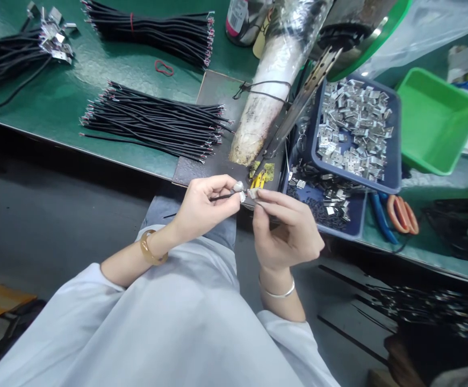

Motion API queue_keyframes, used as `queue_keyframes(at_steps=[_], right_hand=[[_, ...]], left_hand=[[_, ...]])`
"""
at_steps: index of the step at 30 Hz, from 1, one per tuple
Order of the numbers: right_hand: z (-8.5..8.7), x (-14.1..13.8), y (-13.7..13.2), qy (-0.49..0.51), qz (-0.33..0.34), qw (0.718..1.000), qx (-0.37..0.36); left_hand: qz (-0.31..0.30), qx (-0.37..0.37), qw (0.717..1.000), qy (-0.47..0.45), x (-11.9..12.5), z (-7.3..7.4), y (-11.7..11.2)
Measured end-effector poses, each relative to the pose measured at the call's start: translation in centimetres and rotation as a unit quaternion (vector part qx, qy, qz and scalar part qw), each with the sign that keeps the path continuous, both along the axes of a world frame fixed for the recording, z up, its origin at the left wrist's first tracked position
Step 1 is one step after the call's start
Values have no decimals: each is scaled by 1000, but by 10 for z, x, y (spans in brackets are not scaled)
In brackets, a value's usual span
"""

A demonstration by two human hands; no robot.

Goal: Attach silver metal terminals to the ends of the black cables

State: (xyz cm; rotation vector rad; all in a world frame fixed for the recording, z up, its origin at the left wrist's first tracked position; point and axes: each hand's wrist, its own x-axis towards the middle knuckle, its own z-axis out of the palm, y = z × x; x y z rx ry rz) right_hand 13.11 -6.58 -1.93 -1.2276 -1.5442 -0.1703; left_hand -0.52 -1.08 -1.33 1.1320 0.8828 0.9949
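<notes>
My left hand (201, 207) pinches a short black wire (220, 198) near its end, just past the bench's front edge. My right hand (284, 228) pinches a small silver metal clip (253, 193) against the wire's tip. Both hands meet below a dark metal plate (209, 91) on the green bench. A loose pile of black cut wires (153, 121) lies to the left of the plate. A blue tray (395, 140) full of several silver metal clips (352, 126) stands to the right.
A wrapped machine column (274, 80) rises from the plate. A second wire bundle (157, 29) and a red rubber band (163, 67) lie further back. An empty green bin (435, 121) stands at right. Orange-handled pliers (401, 212) lie by the lower blue tray (354, 223).
</notes>
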Motion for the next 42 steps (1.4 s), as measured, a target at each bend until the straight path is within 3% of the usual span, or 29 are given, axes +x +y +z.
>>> queue_keyframes(at_steps=[5,10,16,20,23,30,36,39,42], right_hand=[[-3,-3,1,147,4,989,-20],[-1,-3,-1,188,28,979,-73],[-3,-2,-2,150,38,985,-72],[-1,1,-2,38,29,998,-50],[4,3,-1,27,32,997,-69],[7,5,-2,76,50,989,-115],[5,3,-4,28,34,999,26],[0,3,-5,-24,35,999,7],[-6,3,-4,17,14,1000,-13]], left_hand=[[-9,-6,1000,-21,0,1,2],[-17,-2,999,-31,1,0,1],[-1,67,997,49,1,-4,-4],[-30,130,985,110,-2,-6,-4],[-52,156,979,118,-4,-5,-3],[-105,53,991,64,-5,-2,-2],[-71,-10,997,-12,-4,-1,0],[-58,-23,998,-26,-2,0,1],[-42,-22,998,-32,-1,1,3]])
